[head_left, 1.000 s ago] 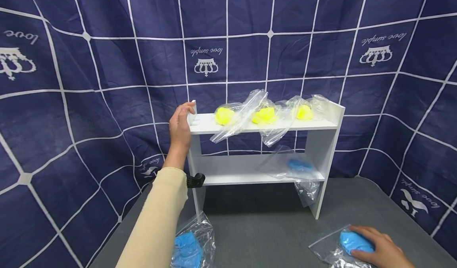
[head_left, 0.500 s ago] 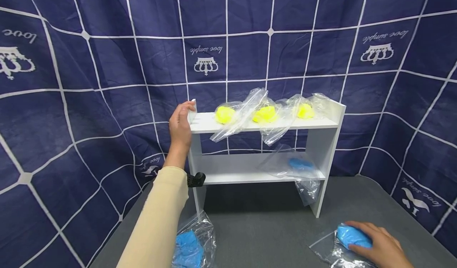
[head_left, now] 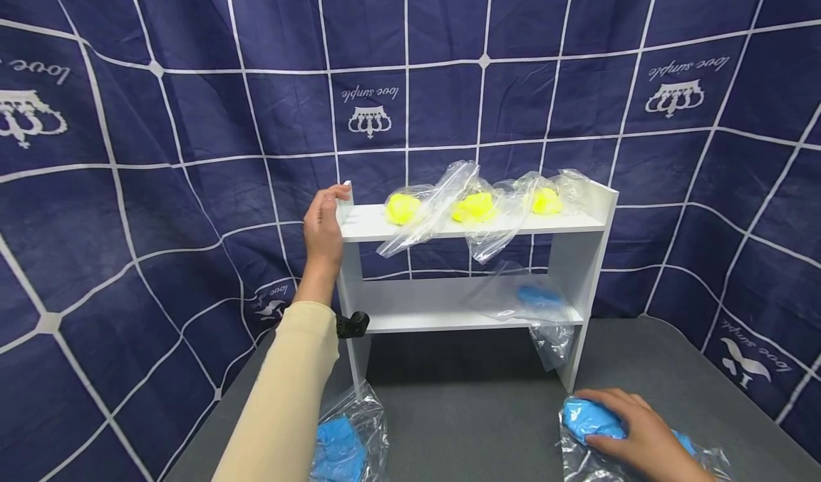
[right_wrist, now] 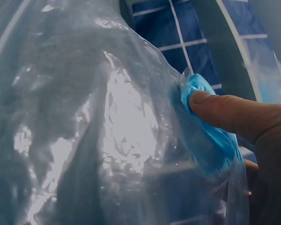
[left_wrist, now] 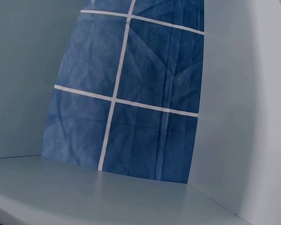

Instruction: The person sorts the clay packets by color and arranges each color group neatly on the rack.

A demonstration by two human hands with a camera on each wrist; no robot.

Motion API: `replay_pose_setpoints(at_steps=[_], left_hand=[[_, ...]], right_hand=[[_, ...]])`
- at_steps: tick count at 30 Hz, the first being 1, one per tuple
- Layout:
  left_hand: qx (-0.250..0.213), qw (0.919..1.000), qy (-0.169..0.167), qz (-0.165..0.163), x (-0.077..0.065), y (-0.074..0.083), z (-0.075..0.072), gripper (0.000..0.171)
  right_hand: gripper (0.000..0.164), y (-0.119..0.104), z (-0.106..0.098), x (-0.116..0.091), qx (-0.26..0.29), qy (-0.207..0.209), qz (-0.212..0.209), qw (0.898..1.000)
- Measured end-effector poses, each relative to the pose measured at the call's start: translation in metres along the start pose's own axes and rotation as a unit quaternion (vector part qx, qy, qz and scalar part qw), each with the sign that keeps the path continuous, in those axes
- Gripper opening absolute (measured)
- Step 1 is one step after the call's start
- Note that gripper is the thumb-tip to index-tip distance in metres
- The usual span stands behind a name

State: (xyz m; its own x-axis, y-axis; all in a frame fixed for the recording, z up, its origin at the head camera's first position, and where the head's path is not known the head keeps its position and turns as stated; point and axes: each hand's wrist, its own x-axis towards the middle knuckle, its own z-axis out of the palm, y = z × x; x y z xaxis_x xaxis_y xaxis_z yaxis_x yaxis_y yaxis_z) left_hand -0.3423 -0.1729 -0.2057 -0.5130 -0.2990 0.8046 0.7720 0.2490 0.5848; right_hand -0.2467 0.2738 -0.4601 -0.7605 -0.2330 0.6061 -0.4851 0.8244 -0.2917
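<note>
My left hand (head_left: 326,225) grips the top of the left side panel (head_left: 347,207) of a white two-tier shelf (head_left: 423,318). At the lower right, my right hand (head_left: 631,428) pinches a blue lump (head_left: 590,419) wrapped in a clear plastic bag (right_wrist: 126,126). In the right wrist view the thumb presses on the blue lump (right_wrist: 210,136) through the film, and the other fingers are mostly hidden behind it. The bag hangs loosely below the hand. More blue (head_left: 685,441) shows in plastic just behind this hand. The left wrist view looks into the shelf's white boards (left_wrist: 84,187).
On the upper board lie three yellow lumps (head_left: 474,207) in clear zip bags, their ends overhanging the front. A bagged blue lump (head_left: 539,296) sits at the right of the lower board. Another bagged blue piece (head_left: 338,450) lies on the dark table (head_left: 474,425) beside the left sleeve.
My right hand has lifted the bagged blue lump and moved it left, toward the shelf, uncovering another blue piece behind it. My left hand has stayed on the side panel.
</note>
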Motion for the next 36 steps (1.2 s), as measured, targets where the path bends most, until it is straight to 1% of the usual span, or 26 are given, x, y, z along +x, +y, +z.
replay_pose_setpoints(at_steps=[4, 10, 15, 17, 22, 24, 29, 32, 36], left_hand=[[0.008, 1.0, 0.0, -0.004, -0.001, 0.001, 0.0, 0.035], [0.009, 1.0, -0.001, 0.0, -0.002, 0.002, 0.0, 0.035], [0.015, 0.9999, 0.006, 0.004, -0.002, 0.002, 0.001, 0.036], [0.023, 0.9997, 0.01, 0.004, -0.002, 0.004, 0.001, 0.036], [0.043, 0.999, 0.014, 0.002, -0.003, 0.004, 0.002, 0.036], [0.045, 0.9988, 0.019, 0.003, -0.001, -0.004, 0.002, 0.037], [0.056, 0.998, 0.03, 0.002, 0.008, -0.032, 0.001, 0.039], [0.06, 0.9979, 0.026, 0.001, 0.011, -0.037, 0.0, 0.038], [0.051, 0.9984, 0.025, 0.006, 0.012, -0.038, 0.002, 0.037]], right_hand=[[0.062, -0.017, 0.003, 0.008, 0.03, -0.012, -0.016, 0.999], [0.061, -0.05, -0.003, 0.019, 0.045, -0.034, -0.035, 0.998], [0.057, -0.076, -0.008, 0.035, 0.081, -0.062, -0.072, 0.992], [0.057, -0.086, -0.009, 0.042, 0.094, -0.065, -0.09, 0.989], [0.058, -0.107, -0.013, 0.06, 0.116, -0.041, -0.123, 0.985], [0.058, -0.114, -0.017, 0.069, 0.119, -0.036, -0.127, 0.984], [0.059, -0.123, -0.03, 0.093, 0.115, -0.033, -0.117, 0.986], [0.06, -0.125, -0.039, 0.106, 0.119, -0.038, -0.09, 0.988], [0.058, -0.125, -0.048, 0.124, 0.142, -0.049, -0.044, 0.988]])
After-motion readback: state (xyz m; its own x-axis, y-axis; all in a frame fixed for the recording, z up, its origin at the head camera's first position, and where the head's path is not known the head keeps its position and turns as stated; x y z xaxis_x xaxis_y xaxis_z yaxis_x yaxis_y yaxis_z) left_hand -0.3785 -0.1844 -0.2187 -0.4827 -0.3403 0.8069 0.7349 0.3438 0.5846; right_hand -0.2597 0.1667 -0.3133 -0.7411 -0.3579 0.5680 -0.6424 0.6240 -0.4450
